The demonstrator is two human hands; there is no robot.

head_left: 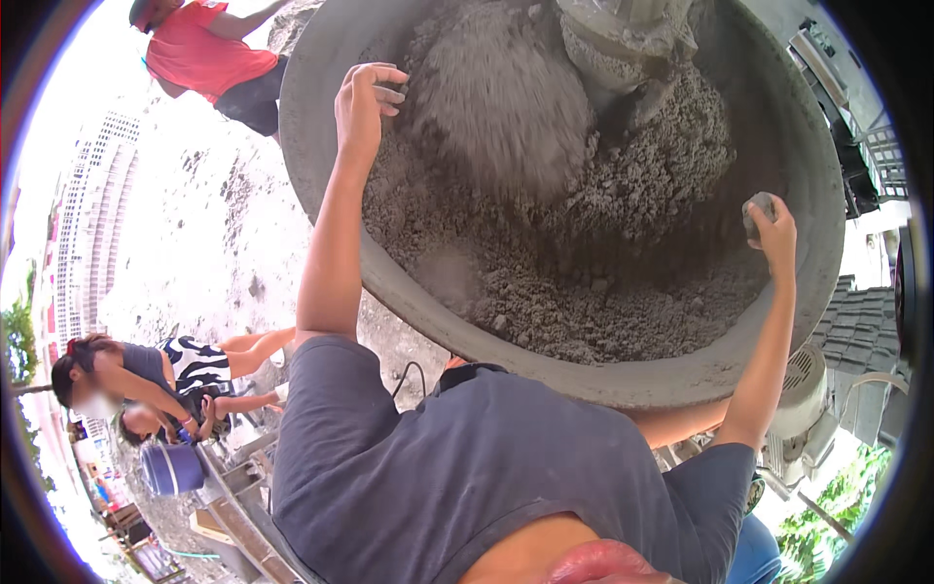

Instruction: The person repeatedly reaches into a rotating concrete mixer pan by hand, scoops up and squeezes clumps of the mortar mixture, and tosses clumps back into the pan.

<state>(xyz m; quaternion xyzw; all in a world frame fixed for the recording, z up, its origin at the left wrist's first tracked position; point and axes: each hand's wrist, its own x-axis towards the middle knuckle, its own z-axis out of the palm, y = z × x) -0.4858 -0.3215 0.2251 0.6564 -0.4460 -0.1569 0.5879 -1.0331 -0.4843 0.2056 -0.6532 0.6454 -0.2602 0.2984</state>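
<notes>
Head view: a mixing bowl at one o'clock, probably deep to keep the grey mix in. Left hand at eleven, half curled; whether it holds anything, I cannot tell. Right hand, half past two, grasps a grey lump, fingers wrapped seemingly against slipping. Counted: one bowl, one lump, three other people.
</notes>
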